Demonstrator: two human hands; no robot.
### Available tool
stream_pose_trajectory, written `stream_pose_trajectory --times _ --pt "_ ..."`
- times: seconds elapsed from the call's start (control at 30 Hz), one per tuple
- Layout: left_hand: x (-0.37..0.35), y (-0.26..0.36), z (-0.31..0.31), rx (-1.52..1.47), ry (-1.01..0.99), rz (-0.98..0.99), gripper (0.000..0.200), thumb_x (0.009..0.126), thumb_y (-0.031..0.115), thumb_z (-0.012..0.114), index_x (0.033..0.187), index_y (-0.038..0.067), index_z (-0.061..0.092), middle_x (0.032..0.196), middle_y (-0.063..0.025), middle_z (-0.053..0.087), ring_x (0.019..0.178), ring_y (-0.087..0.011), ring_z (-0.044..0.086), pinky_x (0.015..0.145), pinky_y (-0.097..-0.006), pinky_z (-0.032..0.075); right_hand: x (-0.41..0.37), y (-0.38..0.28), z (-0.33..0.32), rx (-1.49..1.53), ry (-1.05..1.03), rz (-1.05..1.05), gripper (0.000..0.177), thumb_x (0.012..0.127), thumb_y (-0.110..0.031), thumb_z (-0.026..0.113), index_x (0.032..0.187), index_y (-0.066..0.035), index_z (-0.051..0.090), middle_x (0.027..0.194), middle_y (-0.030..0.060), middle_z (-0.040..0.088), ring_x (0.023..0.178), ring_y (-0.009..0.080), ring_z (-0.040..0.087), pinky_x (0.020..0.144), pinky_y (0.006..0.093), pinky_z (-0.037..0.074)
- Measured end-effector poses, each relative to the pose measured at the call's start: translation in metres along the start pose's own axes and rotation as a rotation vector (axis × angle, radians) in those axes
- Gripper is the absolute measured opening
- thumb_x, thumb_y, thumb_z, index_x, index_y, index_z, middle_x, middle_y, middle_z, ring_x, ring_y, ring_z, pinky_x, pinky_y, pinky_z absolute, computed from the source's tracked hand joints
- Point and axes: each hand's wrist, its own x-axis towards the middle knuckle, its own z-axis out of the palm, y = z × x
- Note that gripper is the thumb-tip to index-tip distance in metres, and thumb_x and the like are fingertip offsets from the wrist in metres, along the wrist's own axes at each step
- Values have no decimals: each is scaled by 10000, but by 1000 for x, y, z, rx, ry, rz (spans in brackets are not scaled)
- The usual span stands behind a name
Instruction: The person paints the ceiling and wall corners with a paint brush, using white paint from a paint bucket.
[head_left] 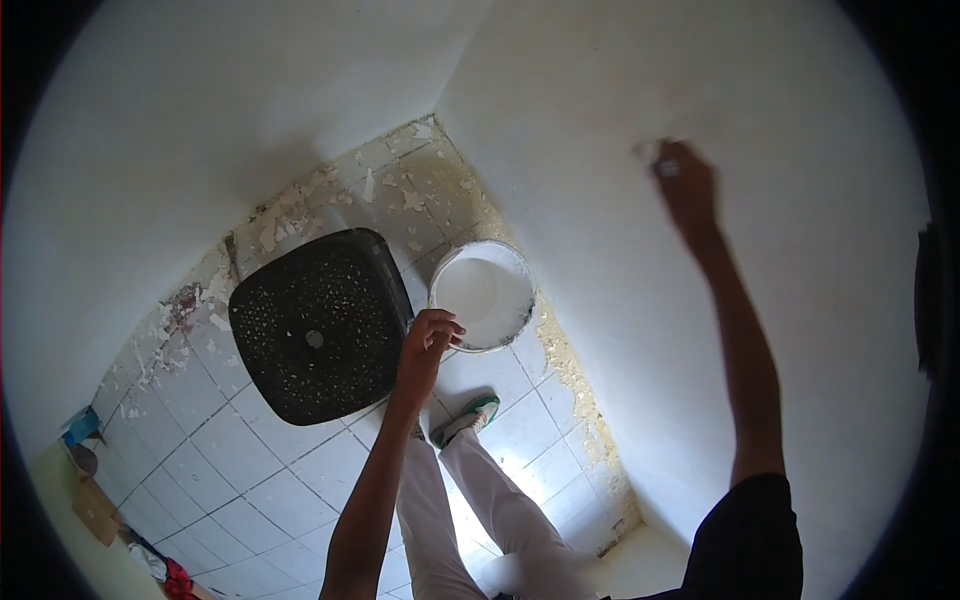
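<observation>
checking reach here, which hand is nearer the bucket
Left. The left hand is right at the rim of the bucket, on its stool side. The right hand is raised against the wall, well apart from the bucket.

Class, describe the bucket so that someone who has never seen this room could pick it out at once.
Find the corner where the two white walls meet the tiled floor. The bucket stands just out from it against the right-hand wall, next to a black speckled stool. It alone is round and white inside; the stool is dark and squarish.
</observation>
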Motion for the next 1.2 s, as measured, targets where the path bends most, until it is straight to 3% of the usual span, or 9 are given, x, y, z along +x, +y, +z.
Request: stream_pose_trajectory --times 0.23,0.4,0.57,0.73,0.87,0.97,1.07,1.17,1.2 --pt "23 -6 17 -47 11 9 144 955 105 482 1083 73 539 935 -51 646 871 -141 610 770 -289 455 34 -56 -177 -510 237 -42 136 836 -109 652 970 -101 633 836 73 597 710 239 619 589 348 531" --pt "34 -1 34 -49 -26 -9 134 954 119 489 1069 81 546 937 -45 655 850 -140 609 772 -291 446 -9 -63 -32 -458 -373 73 334 790 -82 609 1122 -119 603 867 136 608 736 270 636 594 395 541" --pt "37 -1 44 -5 -52 17 125 954 122 492 1051 82 559 942 -39 659 849 -139 614 777 -291 441 -60 -67 98 -86 -422 -87 172 801 -132 633 956 -113 561 835 143 548 731 285 634 596 401 537" --pt "37 -2 45 -3 -73 13 150 936 159 511 1050 81 567 954 -56 655 870 -160 627 806 -323 467 -36 -32 76 -108 -333 -35 299 834 -142 595 1133 -156 596 935 118 579 804 298 634 674 431 525" --pt "37 5 52 2 -44 -12 153 940 161 511 1067 91 562 966 -59 654 882 -161 627 815 -328 464 32 -10 -77 -28 200 -35 256 831 -94 640 1087 -82 625 877 126 621 823 297 636 723 383 523" --pt "41 9 59 -43 -49 14 142 951 163 504 1058 88 557 959 -53 655 876 -152 617 808 -316 453 45 -39 -148 -271 227 -3 258 830 -102 658 1087 -88 635 914 113 640 834 286 645 726 365 536" --pt "48 4 61 -41 -55 31 166 945 184 512 1072 89 559 968 -61 653 894 -166 626 830 -334 464 44 -54 -115 -474 299 -106 239 840 -120 620 1078 -134 630 977 103 649 871 250 652 708 369 550" --pt "51 -7 51 -23 -46 49 165 943 180 506 1067 86 559 960 -62 654 895 -166 626 837 -336 462 25 -66 2 -414 -219 59 203 802 -155 651 994 -127 592 905 190 594 815 314 654 618 390 558" --pt "50 -13 49 -11 -45 68 162 942 176 504 1063 85 560 955 -61 654 895 -165 626 840 -336 461 14 -65 45 -410 -127 -83 188 797 -206 669 920 -104 571 843 157 568 717 293 653 577 374 555"
